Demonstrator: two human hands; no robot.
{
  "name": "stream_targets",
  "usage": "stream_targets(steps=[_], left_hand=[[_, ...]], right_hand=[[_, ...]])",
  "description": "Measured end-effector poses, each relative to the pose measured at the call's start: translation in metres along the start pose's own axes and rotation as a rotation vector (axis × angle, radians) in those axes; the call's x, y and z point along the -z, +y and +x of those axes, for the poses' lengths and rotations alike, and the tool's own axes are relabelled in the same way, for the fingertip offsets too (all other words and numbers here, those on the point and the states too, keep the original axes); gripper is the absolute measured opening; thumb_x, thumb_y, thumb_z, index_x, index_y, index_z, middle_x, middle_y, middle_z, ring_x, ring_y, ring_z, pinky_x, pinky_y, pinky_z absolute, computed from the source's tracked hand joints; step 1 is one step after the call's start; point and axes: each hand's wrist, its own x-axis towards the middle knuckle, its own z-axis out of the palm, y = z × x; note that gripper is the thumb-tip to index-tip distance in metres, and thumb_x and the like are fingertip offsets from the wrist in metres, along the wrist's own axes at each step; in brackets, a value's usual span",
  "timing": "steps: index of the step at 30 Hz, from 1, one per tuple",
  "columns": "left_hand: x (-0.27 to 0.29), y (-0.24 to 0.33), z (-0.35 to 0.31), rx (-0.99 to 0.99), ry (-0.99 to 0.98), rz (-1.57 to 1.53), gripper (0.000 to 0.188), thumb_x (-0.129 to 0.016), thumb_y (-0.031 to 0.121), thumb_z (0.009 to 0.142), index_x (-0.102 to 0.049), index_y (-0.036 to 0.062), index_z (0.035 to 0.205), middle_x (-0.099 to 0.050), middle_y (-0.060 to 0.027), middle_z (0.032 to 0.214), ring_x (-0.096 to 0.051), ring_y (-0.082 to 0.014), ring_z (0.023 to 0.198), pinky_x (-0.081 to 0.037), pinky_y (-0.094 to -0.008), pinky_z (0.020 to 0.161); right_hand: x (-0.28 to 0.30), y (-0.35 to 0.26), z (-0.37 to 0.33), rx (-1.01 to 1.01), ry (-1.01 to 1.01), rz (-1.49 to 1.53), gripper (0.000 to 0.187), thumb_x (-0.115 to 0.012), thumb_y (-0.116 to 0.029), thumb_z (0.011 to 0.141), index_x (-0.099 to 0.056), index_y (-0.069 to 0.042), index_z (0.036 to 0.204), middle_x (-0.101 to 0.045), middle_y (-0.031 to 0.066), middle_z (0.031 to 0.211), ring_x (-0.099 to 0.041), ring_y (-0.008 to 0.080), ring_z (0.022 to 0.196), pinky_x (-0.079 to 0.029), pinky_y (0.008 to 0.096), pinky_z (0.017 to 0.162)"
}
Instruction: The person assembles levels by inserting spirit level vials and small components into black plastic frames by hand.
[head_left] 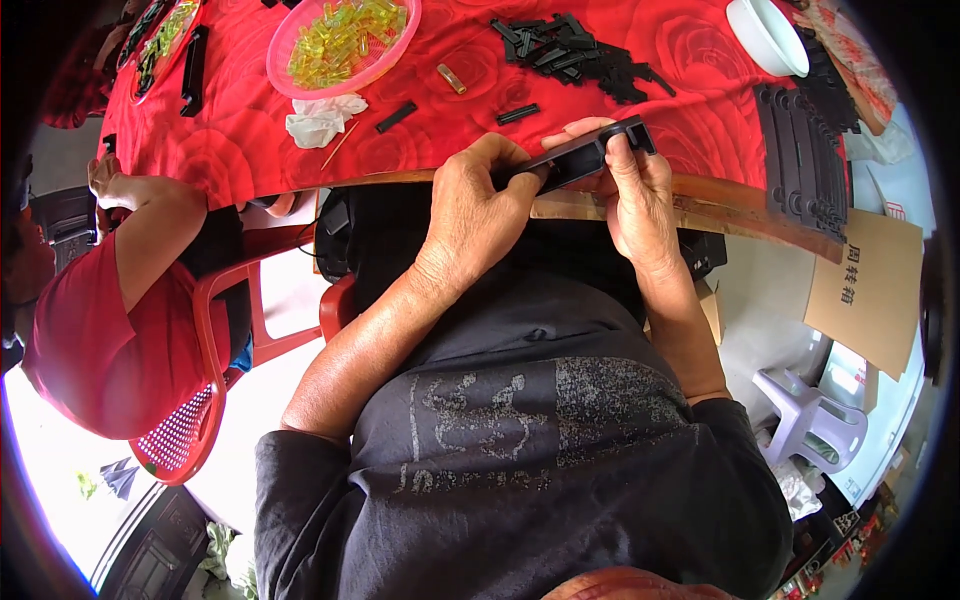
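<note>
Apparently mid-handling, the left hand (482,205) and right hand (640,195) hold opposite ends of a long black plastic piece (577,163) at the near edge of a red, rose-patterned cloth-covered counter (240,140), the next move likely needing steady support.

Black short-sleeved T-shirt (570,520), loose sleeves (300,500) ending near elbows. Faded, speckled grey print (620,405) across front: outlined shapes left, patchy block right. Left hand (474,208), right hand (643,208) bare; forearms (372,345) too.

On my feed I see black printed characters (851,272) on a brown cardboard panel (880,300) and worn grey lettering (475,482) on a black fabric T-shirt (560,530).
</note>
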Motion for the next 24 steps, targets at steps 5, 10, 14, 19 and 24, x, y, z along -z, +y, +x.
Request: stream_targets(steps=[5,10,14,19,24], left_hand=[[0.000,-0.003,0.001,-0.036,-0.022,0.030,0.021,-0.071,0.014,0.084,-0.066,-0.0033,0.095,-0.070,-0.0143,0.076,-0.070,-0.0229,0.074,-0.053,-0.0351,0.071],[-0.002,0.013,-0.010,-0.119,-0.040,-0.039,0.038,-0.076,0.015,0.084,-0.059,-0.0009,0.115,-0.071,-0.0169,0.090,-0.072,-0.0271,0.084,-0.055,-0.0370,0.076],[0.001,0.015,-0.016,-0.568,-0.065,0.205,0.052,-0.079,0.009,0.080,-0.054,0.0019,0.125,-0.065,-0.0196,0.112,-0.069,-0.0337,0.098,-0.056,-0.0403,0.081],[0.005,0.015,-0.024,-0.619,0.000,0.351,0.049,-0.076,-0.002,0.079,-0.061,0.0062,0.124,-0.063,-0.0161,0.116,-0.066,-0.0343,0.104,-0.056,-0.0389,0.086],[0.005,0.003,-0.022,-0.629,-0.063,0.425,0.040,-0.070,-0.002,0.083,-0.064,0.0059,0.122,-0.063,-0.0164,0.114,-0.067,-0.0350,0.100,-0.056,-0.0399,0.083]], right_hand=[[0.001,0.002,-0.001,0.037,0.029,0.000,0.045,-0.044,-0.039,0.108,-0.065,0.001,0.114,-0.073,0.0127,0.104,-0.069,0.0194,0.101,-0.053,0.0340,0.094],[0.010,0.006,-0.002,-0.108,0.060,0.157,0.048,-0.048,-0.042,0.106,-0.060,0.003,0.119,-0.070,0.0175,0.109,-0.071,0.0243,0.097,-0.060,0.0368,0.084],[0.011,0.011,-0.002,-0.221,0.176,0.232,0.046,-0.052,-0.043,0.104,-0.062,0.000,0.117,-0.071,0.0138,0.104,-0.072,0.0231,0.092,-0.060,0.0363,0.079],[0.012,0.011,-0.002,-0.241,0.184,0.275,0.043,-0.053,-0.041,0.104,-0.064,-0.001,0.113,-0.071,0.0124,0.100,-0.073,0.0221,0.089,-0.061,0.0357,0.076],[0.013,0.014,-0.001,-0.232,0.215,0.253,0.043,-0.053,-0.041,0.104,-0.065,-0.001,0.111,-0.072,0.0128,0.099,-0.073,0.0210,0.087,-0.062,0.0325,0.073]])
